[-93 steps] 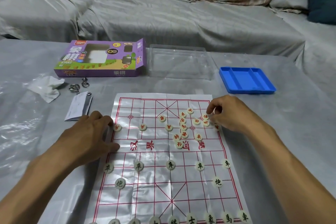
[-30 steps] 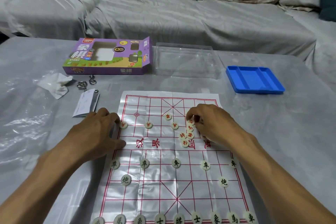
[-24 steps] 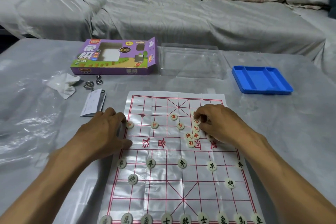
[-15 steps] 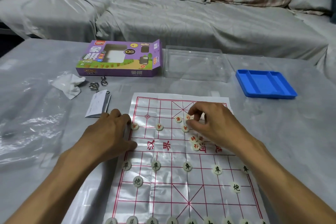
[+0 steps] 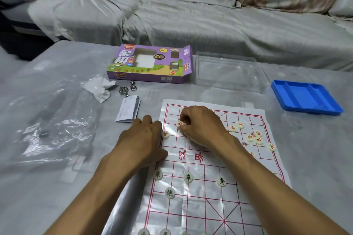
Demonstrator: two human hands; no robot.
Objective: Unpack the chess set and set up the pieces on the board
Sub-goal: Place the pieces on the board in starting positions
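Note:
A plastic xiangqi board sheet (image 5: 208, 204) with red grid lines lies on the table. Black-lettered round pieces (image 5: 188, 177) stand in rows on its near half. Several red-lettered pieces (image 5: 254, 136) lie loose at the far right of the sheet. My right hand (image 5: 200, 126) reaches across to the far left part of the grid and pinches a red-lettered piece (image 5: 179, 124) at its fingertips. My left hand (image 5: 143, 143) rests flat on the sheet's left edge, next to another red piece (image 5: 165, 134).
The purple chess box (image 5: 150, 65) lies open behind the board, a clear plastic tray (image 5: 227, 72) to its right, and a blue tray (image 5: 305, 97) further right. A folded leaflet (image 5: 128, 109), metal ring puzzles (image 5: 128, 87), crumpled paper (image 5: 99, 87) and a plastic bag (image 5: 57, 126) lie to the left.
My right hand took a red piece from the loose cluster and carried it leftward across the board to the far left area. My left hand stayed on the sheet's edge.

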